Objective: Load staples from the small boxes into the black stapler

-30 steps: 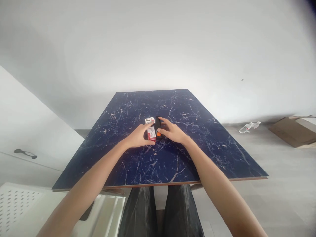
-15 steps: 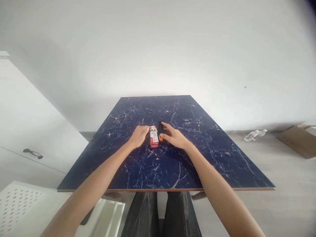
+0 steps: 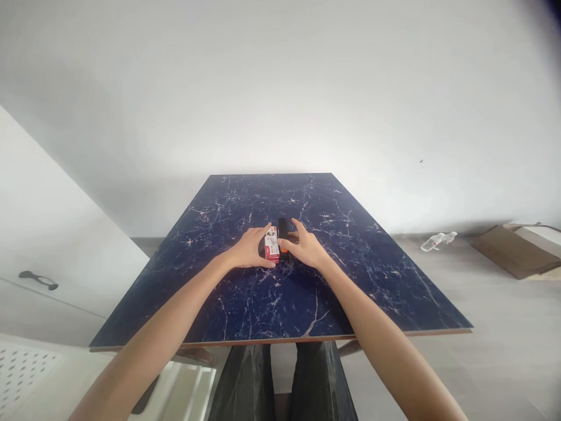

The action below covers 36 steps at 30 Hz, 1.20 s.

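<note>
Small red and white boxes (image 3: 272, 247), apparently stacked, lie near the middle of the dark blue marbled table (image 3: 272, 310). My left hand (image 3: 249, 248) is curved round their left side, thumb at the near end and fingertips at the far end. Right beside the boxes is a black elongated object (image 3: 283, 227) with an orange part near its close end; its exact kind is unclear. My right hand (image 3: 305, 247) is at its right side, the thumb reaching across it towards the boxes. The index finger is stretched out beyond, and the lower fingers are partly hidden.
A white wall (image 3: 272, 88) stands behind the table. A white cabinet with a dark handle (image 3: 38, 280) is on the left. On the floor at right lie a clear plastic bottle (image 3: 433, 242) and a cardboard box (image 3: 504, 248). A perforated white panel (image 3: 21, 374) is at lower left.
My left hand has closed round the boxes, its thumb now at their near end. My right index finger has lifted off the black object's far end. The view has shifted slightly.
</note>
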Available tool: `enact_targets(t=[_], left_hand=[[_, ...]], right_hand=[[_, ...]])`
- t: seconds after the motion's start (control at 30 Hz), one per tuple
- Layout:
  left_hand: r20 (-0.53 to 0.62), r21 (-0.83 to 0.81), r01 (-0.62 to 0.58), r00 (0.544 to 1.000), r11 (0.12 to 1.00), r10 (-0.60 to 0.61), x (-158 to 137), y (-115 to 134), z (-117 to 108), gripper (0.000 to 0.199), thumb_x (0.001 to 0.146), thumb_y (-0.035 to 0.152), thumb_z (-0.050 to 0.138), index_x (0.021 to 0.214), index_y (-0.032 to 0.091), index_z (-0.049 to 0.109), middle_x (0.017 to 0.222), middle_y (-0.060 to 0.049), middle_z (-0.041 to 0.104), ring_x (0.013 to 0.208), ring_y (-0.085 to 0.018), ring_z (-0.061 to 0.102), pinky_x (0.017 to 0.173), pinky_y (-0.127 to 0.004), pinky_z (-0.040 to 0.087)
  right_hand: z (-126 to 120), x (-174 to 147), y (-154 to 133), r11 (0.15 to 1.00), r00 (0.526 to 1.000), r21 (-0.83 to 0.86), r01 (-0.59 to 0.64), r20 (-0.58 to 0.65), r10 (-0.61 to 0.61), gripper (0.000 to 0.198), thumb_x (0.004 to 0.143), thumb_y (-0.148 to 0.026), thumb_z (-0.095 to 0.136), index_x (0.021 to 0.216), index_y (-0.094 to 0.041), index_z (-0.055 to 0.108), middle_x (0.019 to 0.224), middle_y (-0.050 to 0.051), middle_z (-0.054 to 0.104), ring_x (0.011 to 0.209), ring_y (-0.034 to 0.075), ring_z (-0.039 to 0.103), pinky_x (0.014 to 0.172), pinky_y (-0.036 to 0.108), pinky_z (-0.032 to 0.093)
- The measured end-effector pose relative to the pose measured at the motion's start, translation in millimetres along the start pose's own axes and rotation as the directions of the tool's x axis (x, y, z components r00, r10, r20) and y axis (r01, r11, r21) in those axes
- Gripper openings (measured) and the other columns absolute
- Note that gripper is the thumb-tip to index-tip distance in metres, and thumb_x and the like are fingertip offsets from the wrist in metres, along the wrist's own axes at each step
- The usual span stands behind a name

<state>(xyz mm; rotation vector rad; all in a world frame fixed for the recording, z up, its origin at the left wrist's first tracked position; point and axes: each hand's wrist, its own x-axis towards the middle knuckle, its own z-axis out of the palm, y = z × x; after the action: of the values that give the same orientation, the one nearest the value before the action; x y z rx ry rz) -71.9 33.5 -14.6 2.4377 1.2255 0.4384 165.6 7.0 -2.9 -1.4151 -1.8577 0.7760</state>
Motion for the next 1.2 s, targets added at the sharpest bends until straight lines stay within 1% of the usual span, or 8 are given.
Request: enact_targets(t=[0.2, 0.37, 0.57, 0.7, 0.87, 1.0, 1.13, 1.2], left_hand=[[-0.030, 0.053, -0.060, 0.998, 0.997, 0.061, 47, 13, 18, 0.129, 0.063, 0.076, 0.073, 0.162, 0.020, 0.014, 0.158, -0.017, 0.038, 0.140, -0.042, 0.037, 0.112, -0.050, 0.032], [-0.025, 0.099, -0.109, 0.993, 0.989, 0.112, 145, 75, 63, 0.132, 0.061, 0.082, 0.068, 0.161, 0.014, 0.016, 0.156, -0.020, 0.040, 0.139, -0.046, 0.036, 0.112, -0.052, 0.029], [0.004, 0.074, -0.145, 0.989, 0.987, 0.145, 253, 143, 112, 0.128, 0.062, 0.081, 0.065, 0.161, 0.016, 0.015, 0.155, -0.021, 0.042, 0.140, -0.048, 0.035, 0.111, -0.055, 0.028], [0.029, -0.002, -0.203, 0.979, 0.979, 0.203, 268, 142, 125, 0.127, 0.063, 0.082, 0.065, 0.161, 0.022, 0.011, 0.161, -0.016, 0.033, 0.146, -0.047, 0.026, 0.113, -0.056, 0.026], [-0.319, -0.070, -0.229, 0.927, 0.971, 0.196, 236, 133, 117, 0.080, 0.094, 0.068, 0.039, 0.157, 0.020, 0.027, 0.156, -0.014, 0.042, 0.143, -0.034, 0.037, 0.114, -0.050, 0.030], [-0.476, -0.034, -0.208, 0.863, 0.977, 0.168, 182, 115, 92, 0.051, 0.105, 0.045, 0.027, 0.142, 0.019, 0.050, 0.138, -0.011, 0.059, 0.128, -0.026, 0.051, 0.111, -0.045, 0.035], [-0.429, 0.069, -0.103, 0.895, 0.992, 0.123, 115, 77, 61, 0.043, 0.103, 0.039, 0.036, 0.135, 0.020, 0.058, 0.130, -0.011, 0.062, 0.122, -0.028, 0.052, 0.107, -0.047, 0.037], [-0.397, 0.127, 0.003, 0.916, 0.992, 0.048, 88, 58, 49, 0.038, 0.100, 0.035, 0.043, 0.130, 0.021, 0.062, 0.123, -0.011, 0.065, 0.119, -0.030, 0.052, 0.104, -0.048, 0.038]], right_hand=[[-7, 7, 15, 0.964, 0.962, -0.208, -0.166, -0.249, 0.112, 0.052, 0.088, -0.051, 0.061, 0.132, -0.023, 0.057, 0.114, 0.008, 0.074, 0.103, 0.027, 0.071, 0.093, 0.039, 0.050], [-72, 10, 72, 0.890, 0.849, -0.256, -0.378, -0.480, 0.223, 0.051, 0.092, -0.056, 0.050, 0.125, -0.019, 0.061, 0.107, 0.012, 0.074, 0.102, 0.031, 0.069, 0.091, 0.040, 0.049], [-142, 12, 137, 0.859, 0.714, -0.123, -0.497, -0.621, 0.323, 0.057, 0.100, -0.056, 0.024, 0.130, -0.020, 0.057, 0.127, 0.015, 0.067, 0.111, 0.032, 0.065, 0.097, 0.044, 0.045], [-146, 18, 153, 0.862, 0.618, -0.106, -0.495, -0.740, 0.264, 0.063, 0.100, -0.051, 0.025, 0.146, -0.012, 0.041, 0.139, 0.023, 0.056, 0.120, 0.036, 0.058, 0.104, 0.049, 0.038], [-134, 10, 129, 0.909, 0.483, -0.222, -0.353, -0.875, -0.026, 0.060, 0.101, -0.047, 0.027, 0.150, -0.014, 0.034, 0.143, 0.022, 0.049, 0.134, 0.034, 0.043, 0.111, 0.055, 0.029], [-106, 2, 91, 0.890, 0.627, -0.433, -0.144, -0.736, -0.256, 0.055, 0.102, -0.040, 0.030, 0.151, -0.015, 0.032, 0.150, 0.020, 0.042, 0.139, 0.030, 0.037, 0.114, 0.053, 0.027], [-54, 12, 59, 0.851, 0.860, -0.512, 0.115, -0.377, -0.343, 0.046, 0.100, -0.034, 0.036, 0.141, -0.016, 0.050, 0.138, 0.016, 0.056, 0.130, 0.029, 0.047, 0.111, 0.047, 0.036], [-28, 22, 45, 0.835, 0.921, -0.500, 0.230, -0.165, -0.353, 0.040, 0.099, -0.028, 0.038, 0.131, -0.019, 0.060, 0.123, 0.012, 0.065, 0.117, 0.026, 0.056, 0.105, 0.039, 0.042]])
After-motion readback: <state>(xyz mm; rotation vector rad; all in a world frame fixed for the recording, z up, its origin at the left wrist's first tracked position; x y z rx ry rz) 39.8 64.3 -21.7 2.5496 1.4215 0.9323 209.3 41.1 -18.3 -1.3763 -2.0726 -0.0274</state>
